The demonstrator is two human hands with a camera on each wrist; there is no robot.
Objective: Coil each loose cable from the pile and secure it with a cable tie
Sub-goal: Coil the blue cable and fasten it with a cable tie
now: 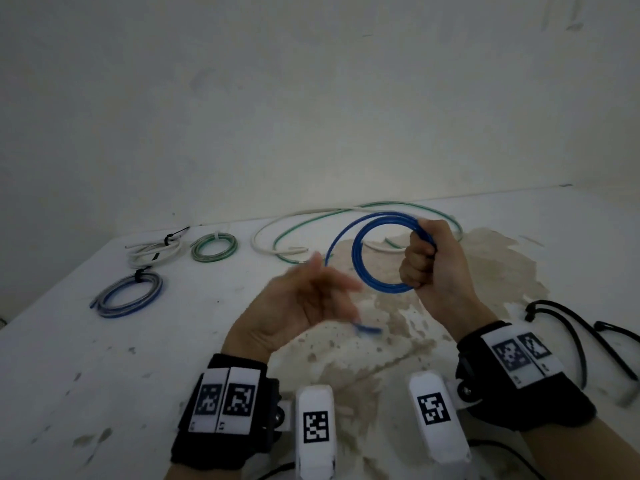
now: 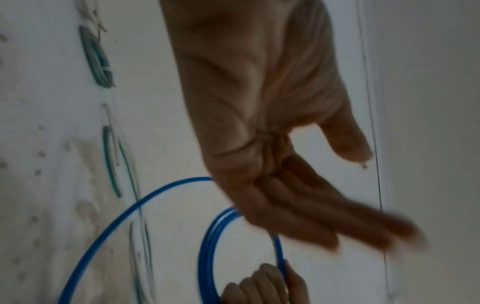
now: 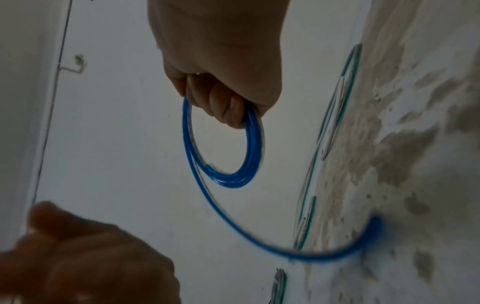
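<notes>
Head view: the right hand [image 1: 431,261] closes its fingers round the thin blue plastic cable [image 1: 372,258], coiled above the stained white worktop [image 1: 104,358]. The blurred left hand [image 1: 304,299] is open and seems to guide the free tail.

Left wrist view: straight fingers [image 2: 324,222]; lay each loop evenly.

Right wrist view: keep the fist [image 3: 223,86] firm.

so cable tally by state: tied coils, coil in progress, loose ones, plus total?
Tied coils: 3, white, green, blue-grey
Being coiled: 1, blue cable gripped in the right hand
Loose: 2, white cable, green cable
Total: 6
</notes>
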